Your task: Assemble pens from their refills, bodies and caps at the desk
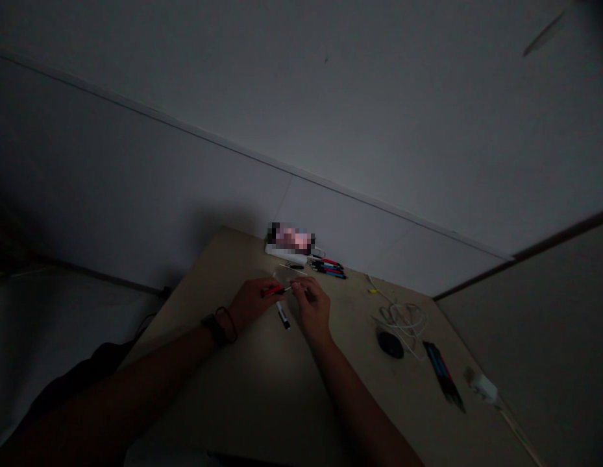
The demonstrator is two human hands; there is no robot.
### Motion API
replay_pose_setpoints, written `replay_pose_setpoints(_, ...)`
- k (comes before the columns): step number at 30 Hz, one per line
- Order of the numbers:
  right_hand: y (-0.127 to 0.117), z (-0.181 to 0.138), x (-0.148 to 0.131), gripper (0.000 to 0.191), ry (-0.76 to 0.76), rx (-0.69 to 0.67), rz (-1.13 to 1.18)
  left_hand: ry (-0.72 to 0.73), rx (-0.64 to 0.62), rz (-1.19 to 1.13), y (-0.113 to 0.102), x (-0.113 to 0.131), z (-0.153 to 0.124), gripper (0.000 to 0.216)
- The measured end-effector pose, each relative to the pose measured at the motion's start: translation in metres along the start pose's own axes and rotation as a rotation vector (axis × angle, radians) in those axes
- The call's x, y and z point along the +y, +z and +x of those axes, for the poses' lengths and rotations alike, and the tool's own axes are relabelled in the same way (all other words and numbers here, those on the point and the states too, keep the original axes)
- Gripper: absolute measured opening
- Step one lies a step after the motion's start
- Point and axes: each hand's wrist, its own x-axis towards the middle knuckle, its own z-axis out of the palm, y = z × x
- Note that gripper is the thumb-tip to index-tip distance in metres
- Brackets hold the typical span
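Observation:
My left hand [250, 299], with a dark band and a loop at the wrist, grips a red and black pen [270, 292] near the middle of the table. Facing it, my right hand [315, 303] is closed in a pinch at the pen's inner end. A thin pale piece shows between the two hands, too dim to name. On the tabletop just below them lies a white and black pen part [283, 316].
Behind my hands a lit phone [291, 239] leans on a white stand [286, 254], beside several red, blue and black pens [330, 268]. Rightward lie a coiled white cable [403, 319], a black mouse [390, 344], more pens [443, 375] and a white plug [483, 387]. Walls border the table [262, 395].

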Motion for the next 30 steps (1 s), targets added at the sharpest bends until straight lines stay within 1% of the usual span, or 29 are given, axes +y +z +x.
replay_pose_setpoints(4,0.001,0.001,0.003,0.021,-0.013,-0.039,-0.005,-0.015,-0.010,-0.002,0.000,0.000,0.000,0.020)
replay_pose_setpoints(8,0.005,-0.001,0.005,0.022,0.009,-0.056,0.019,-0.019,-0.011,-0.025,0.001,-0.001,-0.001,0.018)
replay_pose_setpoints(13,0.006,-0.002,0.004,0.024,0.012,-0.023,0.020,-0.013,0.002,-0.033,0.001,-0.001,-0.001,0.021)
replay_pose_setpoints(16,0.005,-0.003,0.004,0.021,0.029,-0.009,0.046,-0.004,0.013,-0.039,0.001,-0.002,-0.001,0.023)
replay_pose_setpoints(17,0.004,-0.003,0.005,0.021,0.043,-0.009,0.067,-0.002,0.017,-0.039,0.001,-0.002,0.000,0.024)
replay_pose_setpoints(18,0.004,-0.003,0.005,0.026,0.059,-0.006,0.092,-0.002,0.024,-0.040,0.001,-0.003,0.000,0.024)
replay_pose_setpoints(20,0.003,-0.003,0.008,0.040,0.091,0.024,0.137,-0.011,0.055,-0.047,0.002,-0.004,0.001,0.026)
replay_pose_setpoints(22,0.002,-0.001,0.012,0.046,0.119,0.074,0.141,-0.025,0.098,-0.062,0.002,-0.004,0.003,0.027)
replay_pose_setpoints(26,-0.002,0.003,0.023,0.045,0.191,0.133,0.027,-0.063,0.169,-0.124,0.000,-0.003,0.006,0.030)
replay_pose_setpoints(30,-0.006,0.007,0.034,0.038,0.228,0.133,-0.064,-0.084,0.221,-0.213,-0.003,-0.004,0.009,0.032)
